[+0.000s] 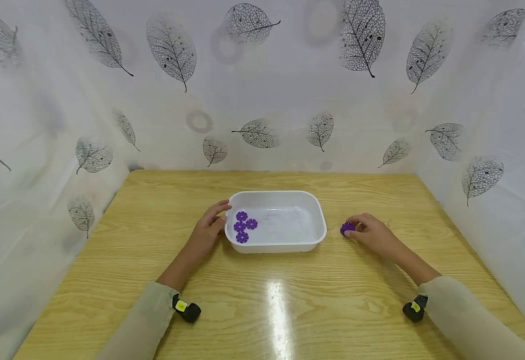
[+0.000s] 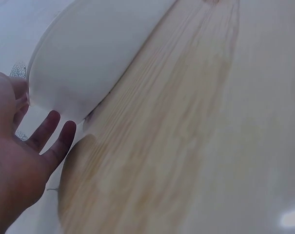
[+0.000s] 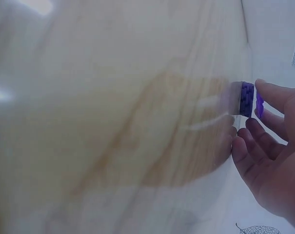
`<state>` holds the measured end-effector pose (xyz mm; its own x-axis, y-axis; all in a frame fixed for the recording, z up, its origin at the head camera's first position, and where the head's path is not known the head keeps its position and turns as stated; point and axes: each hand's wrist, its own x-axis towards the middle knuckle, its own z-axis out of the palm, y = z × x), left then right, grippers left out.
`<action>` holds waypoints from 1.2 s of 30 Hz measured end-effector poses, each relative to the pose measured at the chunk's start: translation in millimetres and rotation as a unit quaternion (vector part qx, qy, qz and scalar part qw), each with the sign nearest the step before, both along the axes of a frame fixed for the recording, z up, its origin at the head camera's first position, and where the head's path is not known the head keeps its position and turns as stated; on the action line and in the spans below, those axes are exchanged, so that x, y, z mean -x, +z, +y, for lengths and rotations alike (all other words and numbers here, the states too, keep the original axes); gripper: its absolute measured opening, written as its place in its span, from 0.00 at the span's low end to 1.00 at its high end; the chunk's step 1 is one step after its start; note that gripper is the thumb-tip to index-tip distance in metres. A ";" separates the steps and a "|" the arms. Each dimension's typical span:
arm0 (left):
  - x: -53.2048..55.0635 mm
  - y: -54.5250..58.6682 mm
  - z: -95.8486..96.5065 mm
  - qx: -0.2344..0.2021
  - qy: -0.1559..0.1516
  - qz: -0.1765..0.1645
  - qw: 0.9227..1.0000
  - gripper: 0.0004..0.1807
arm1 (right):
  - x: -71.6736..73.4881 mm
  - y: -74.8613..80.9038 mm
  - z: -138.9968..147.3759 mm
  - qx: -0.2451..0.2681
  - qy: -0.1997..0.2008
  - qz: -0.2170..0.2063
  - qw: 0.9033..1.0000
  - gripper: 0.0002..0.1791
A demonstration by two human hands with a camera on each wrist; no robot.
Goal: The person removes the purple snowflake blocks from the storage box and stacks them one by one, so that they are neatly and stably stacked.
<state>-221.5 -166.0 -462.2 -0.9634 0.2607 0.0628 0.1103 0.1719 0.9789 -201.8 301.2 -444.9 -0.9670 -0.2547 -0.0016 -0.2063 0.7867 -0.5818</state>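
My left hand [image 1: 207,227] rests against the left end of a white plastic tray [image 1: 291,245], its loosely bent fingers at the rim. In the left wrist view the fingertips [image 2: 53,117] lie along the tray's outer wall [image 2: 88,53]. Several purple flower-shaped notched discs [image 1: 241,226] lie flat inside the tray at its left end. Right of the tray, my right hand [image 1: 372,234] pinches one purple disc [image 3: 259,105] between thumb and finger. That disc stands slightly apart from a short stack of purple discs [image 3: 246,99] on the table, right at the fingertips.
The wooden table [image 1: 190,310] spreads around the tray, with a bright reflection on its near part. A white curtain [image 1: 271,85] printed with grey leaves hangs behind and at both sides. Black wrist cameras [image 1: 187,308] are strapped over the sleeves.
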 end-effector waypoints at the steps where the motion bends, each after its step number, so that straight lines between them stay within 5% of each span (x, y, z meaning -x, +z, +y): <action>1: -0.3 0.5 -0.2 0.001 -0.001 -0.001 1.000 0.21 | 0.0 -0.4 -0.1 -0.002 0.001 0.001 1.000 0.24; 36: -3.1 1.4 -2.8 0.019 -0.004 0.006 1.000 0.22 | -7.9 -2.9 -2.2 -0.006 0.000 -0.003 1.000 0.24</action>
<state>-218.4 -168.7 -460.8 -0.9606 0.2705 0.0635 0.1228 0.2084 0.9703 -194.0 299.0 -447.8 -0.9667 -0.2556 -0.0096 -0.2041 0.7937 -0.5730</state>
